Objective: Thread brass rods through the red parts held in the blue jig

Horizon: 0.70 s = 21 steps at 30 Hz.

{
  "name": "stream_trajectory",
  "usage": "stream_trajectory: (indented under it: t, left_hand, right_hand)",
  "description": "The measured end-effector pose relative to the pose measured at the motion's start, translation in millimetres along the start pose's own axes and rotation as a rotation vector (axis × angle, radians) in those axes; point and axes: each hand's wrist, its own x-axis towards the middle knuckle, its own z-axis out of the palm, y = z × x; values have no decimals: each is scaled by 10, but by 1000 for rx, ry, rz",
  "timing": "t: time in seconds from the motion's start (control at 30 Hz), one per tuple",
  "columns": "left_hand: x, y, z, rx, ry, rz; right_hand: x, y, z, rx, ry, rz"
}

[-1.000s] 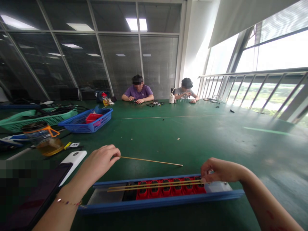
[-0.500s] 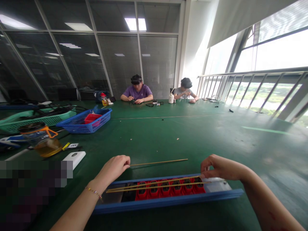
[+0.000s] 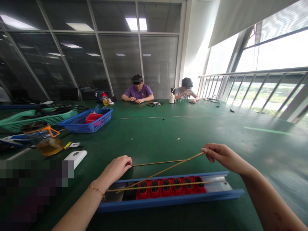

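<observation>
Between the pinched fingers of my left hand (image 3: pixel 120 166) is the left end of a thin bamboo stick (image 3: pixel 160 163), which stretches right just beyond the tray. My right hand (image 3: pixel 220 156) pinches the right end of a second bamboo stick (image 3: pixel 168 168). This stick slants, its right end raised and its left end over the tray. A third bamboo stick (image 3: pixel 157 186) lies lengthwise across a row of red holders (image 3: pixel 154 193) with black tops. The holders sit in a long blue-edged tray (image 3: pixel 173 201) with a metallic floor, below both hands.
Left of me stand a jar of amber liquid (image 3: pixel 49 146), a white power bank (image 3: pixel 76 158), a blue basket (image 3: pixel 83 127) and a green basket (image 3: pixel 51 120). Across the green table (image 3: pixel 149 134) sit two people; a white bottle (image 3: pixel 171 98) stands between them.
My right hand has risen from the tray's right end, lifting one stick's right end so that it crosses the stick in my left hand. My left hand has barely moved.
</observation>
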Motion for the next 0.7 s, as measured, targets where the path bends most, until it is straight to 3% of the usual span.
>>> stream_trajectory:
  t: [0.27, 0.47, 0.7]
  left_hand:
    - [-7, 3, 7, -18, -9, -18]
    - [-8, -24, 30, -29, -11, -9]
    - [-19, -21, 28, -36, -22, -26]
  right_hand:
    - [-96, 53, -236, -34, 233, -42]
    - [-185, 105, -397, -83, 262, -29]
    - [-159, 205, -370, -155, 245, 12]
